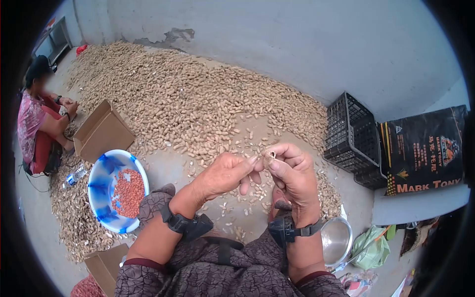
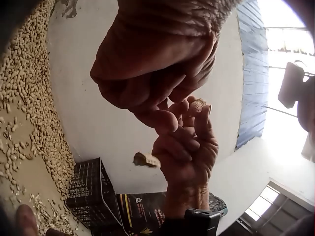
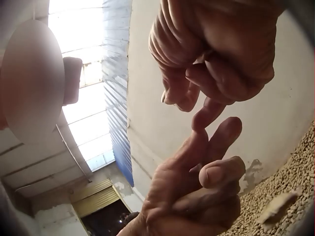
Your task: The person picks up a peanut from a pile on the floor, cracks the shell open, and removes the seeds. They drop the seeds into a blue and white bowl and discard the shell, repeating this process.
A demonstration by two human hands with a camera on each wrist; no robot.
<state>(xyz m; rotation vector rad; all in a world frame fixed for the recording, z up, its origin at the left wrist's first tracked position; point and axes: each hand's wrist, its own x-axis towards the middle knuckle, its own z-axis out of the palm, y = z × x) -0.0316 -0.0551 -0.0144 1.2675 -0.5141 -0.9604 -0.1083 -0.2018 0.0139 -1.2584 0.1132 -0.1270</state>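
Note:
In the head view my right hand [image 1: 298, 173] pinches a cracked peanut [image 1: 269, 155] between thumb and fingers, its shell broken open with a dark hollow showing. The same peanut [image 2: 198, 104] sits at the right fingertips in the left wrist view. Close beside it is my left hand [image 1: 223, 174], fingers loosely bent and tips right at the right hand's; nothing shows in them. A loose piece of shell [image 2: 146, 160] hangs in mid-air below the hands, and a blurred pale piece [image 3: 278, 209] appears in the right wrist view.
A large heap of peanuts [image 1: 198, 104] spreads along the wall. A blue-and-white basin [image 1: 106, 218] with shelled red kernels [image 1: 129, 193] stands left, near a cardboard box [image 1: 101, 133] and a crouching person [image 1: 39, 114]. Black crates [image 1: 349, 133] and a metal bowl [image 1: 341, 240] are right.

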